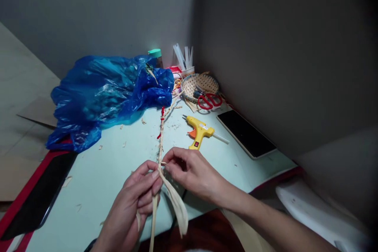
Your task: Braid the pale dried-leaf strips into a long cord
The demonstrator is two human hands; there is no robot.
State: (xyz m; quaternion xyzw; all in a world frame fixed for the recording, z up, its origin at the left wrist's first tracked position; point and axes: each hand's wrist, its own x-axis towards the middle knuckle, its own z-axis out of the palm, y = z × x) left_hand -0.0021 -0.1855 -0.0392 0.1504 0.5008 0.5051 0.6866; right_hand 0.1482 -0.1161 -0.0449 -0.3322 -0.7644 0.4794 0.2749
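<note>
A thin braid of pale dried husk strips (161, 147) runs from the far side of the table toward me, with red ties (162, 113) on its far part. My left hand (137, 191) pinches the near end of the braid between thumb and fingers. Two loose strands hang below that grip: a narrow strip (154, 214) and a wide, curling husk strip (178, 206). Just right of the braid, my right hand (191, 169) pinches a short bit of husk that sticks out from it.
A yellow glue gun (200, 130) lies beyond my right hand, near a tablet (246, 134). Red-handled scissors (209, 101) rest by a woven basket (189, 82). A blue plastic bag (109, 90) covers the back left. A black flat device (41, 193) lies along the left edge.
</note>
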